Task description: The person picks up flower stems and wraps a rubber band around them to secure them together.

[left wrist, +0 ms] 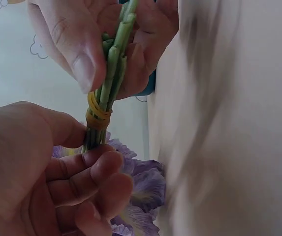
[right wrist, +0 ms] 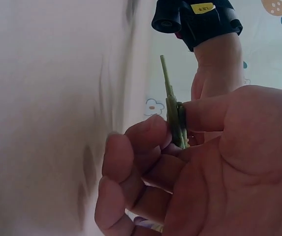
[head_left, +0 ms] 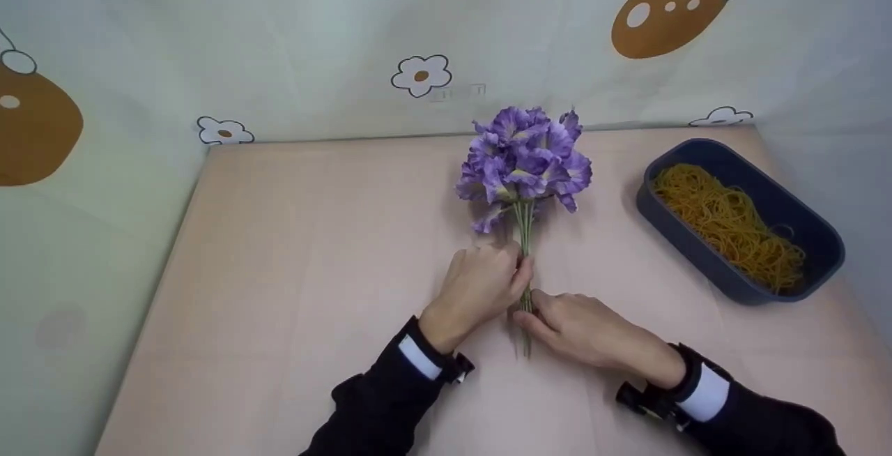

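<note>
A bunch of purple artificial flowers (head_left: 526, 156) stands out above the hands, its green stems (head_left: 524, 222) gathered together. My left hand (head_left: 481, 282) pinches the stems between thumb and fingers, just on the blossom side of a yellow rubber band (left wrist: 98, 115) wound round them. Lower down, the right hand (head_left: 589, 327) holds the stems near their cut ends, thumb against fingers. In the right wrist view, one stem (right wrist: 164, 71) sticks out farther than the others. The petals (left wrist: 145, 191) show behind my left fingers in the left wrist view.
To the right, a dark blue bin (head_left: 672, 226) holds a heap of yellow rubber bands (head_left: 732, 222). The table has a pale pink cover (head_left: 313, 247). Behind it hangs a printed cloth (head_left: 313, 44) with flowers and brown shapes.
</note>
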